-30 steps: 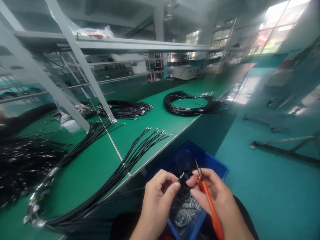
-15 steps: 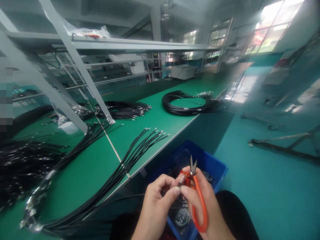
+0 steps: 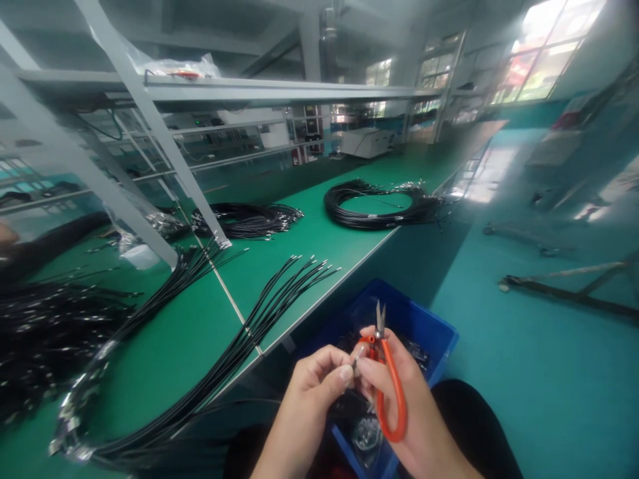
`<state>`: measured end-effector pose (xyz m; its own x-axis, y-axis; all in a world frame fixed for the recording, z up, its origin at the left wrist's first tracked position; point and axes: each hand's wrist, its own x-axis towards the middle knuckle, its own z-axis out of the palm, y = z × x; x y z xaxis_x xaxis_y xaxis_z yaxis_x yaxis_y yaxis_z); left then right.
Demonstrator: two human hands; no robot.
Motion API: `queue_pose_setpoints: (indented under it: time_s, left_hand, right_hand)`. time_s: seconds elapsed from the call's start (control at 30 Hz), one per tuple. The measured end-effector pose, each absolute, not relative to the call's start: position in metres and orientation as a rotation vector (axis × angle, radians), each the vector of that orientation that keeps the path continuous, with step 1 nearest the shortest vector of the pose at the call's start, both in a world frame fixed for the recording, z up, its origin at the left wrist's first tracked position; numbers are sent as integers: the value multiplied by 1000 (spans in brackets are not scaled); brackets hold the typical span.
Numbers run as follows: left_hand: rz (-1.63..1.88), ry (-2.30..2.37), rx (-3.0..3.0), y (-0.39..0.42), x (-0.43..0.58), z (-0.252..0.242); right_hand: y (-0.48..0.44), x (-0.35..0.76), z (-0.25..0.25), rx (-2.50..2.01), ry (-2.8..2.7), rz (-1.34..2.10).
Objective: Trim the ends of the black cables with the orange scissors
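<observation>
My left hand (image 3: 317, 386) pinches the end of a black cable between thumb and forefinger. The small pale tip (image 3: 358, 356) of that cable shows between both sets of fingertips, and its exact shape is too small to make out. A pair of scissors (image 3: 397, 392) with orange handles lies in my right hand (image 3: 412, 406), blades pointing up and slightly parted. The right thumb and forefinger also meet at the cable tip. Below both hands stands a blue bin (image 3: 442, 342) with clear plastic and dark bits inside, partly hidden by the hands.
On the green bench (image 3: 309, 299) a bundle of black cables (image 3: 224, 359) curves towards me, its tips near the front edge. Farther back lie a coiled bundle (image 3: 369, 216) and another cable bundle (image 3: 249, 219). Shelf posts (image 3: 154, 133) rise at left. A person's blurred part shows at far left.
The scissors have turned a little more upright and shifted slightly left, and their blades are closer together. Both hands stay at the cable tip.
</observation>
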<state>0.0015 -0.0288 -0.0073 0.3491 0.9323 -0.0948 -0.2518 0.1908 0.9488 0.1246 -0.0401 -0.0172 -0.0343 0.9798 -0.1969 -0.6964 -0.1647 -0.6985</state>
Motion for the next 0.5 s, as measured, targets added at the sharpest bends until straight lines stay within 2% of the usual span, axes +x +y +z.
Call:
queue_pose_setpoints:
  time_s: [0.3,0.5]
  left_hand:
    - [909,728,814,-26,2,-7]
    - [937,802,898,-28,2,-11]
  right_hand:
    - [-38,125,-18,-821,-498,1578]
    - [-40,126,-19,-860,-488,1521]
